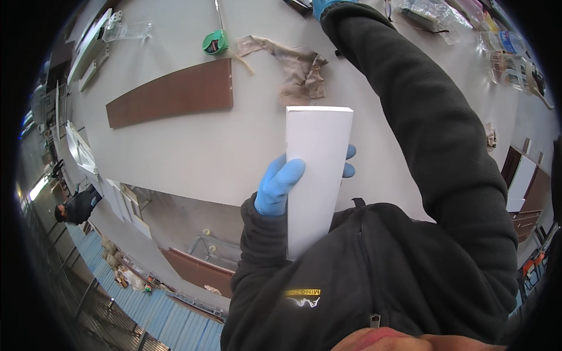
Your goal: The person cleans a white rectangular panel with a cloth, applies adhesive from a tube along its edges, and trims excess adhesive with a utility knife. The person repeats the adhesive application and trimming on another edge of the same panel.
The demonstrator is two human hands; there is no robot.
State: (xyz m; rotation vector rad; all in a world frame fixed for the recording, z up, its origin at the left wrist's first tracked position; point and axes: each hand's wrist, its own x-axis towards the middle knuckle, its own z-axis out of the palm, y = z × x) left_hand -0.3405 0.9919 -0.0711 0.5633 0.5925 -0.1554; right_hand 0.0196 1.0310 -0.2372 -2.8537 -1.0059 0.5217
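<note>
My left hand (276, 186), in a blue glove, grips a white rectangular board (319, 169) in front of my chest. The thumb lies over its left edge, and fingertips show past its right edge. My right arm stretches far across the table. Only part of my blue-gloved right hand (331, 6) shows at the top edge, its fingers out of sight. Close by it is a dark object (300, 6), too cut off to name. A crumpled beige cloth (301, 67) lies beyond the board. To the left is a brown panel (175, 92) with one curved edge.
On the pale table (170, 161) are a green tape measure (215, 42) and a clear plastic bottle (130, 31). Plastic bags (433, 14) and clear containers (509, 64) crowd the far right. At far left, away from the table, is another person (81, 206).
</note>
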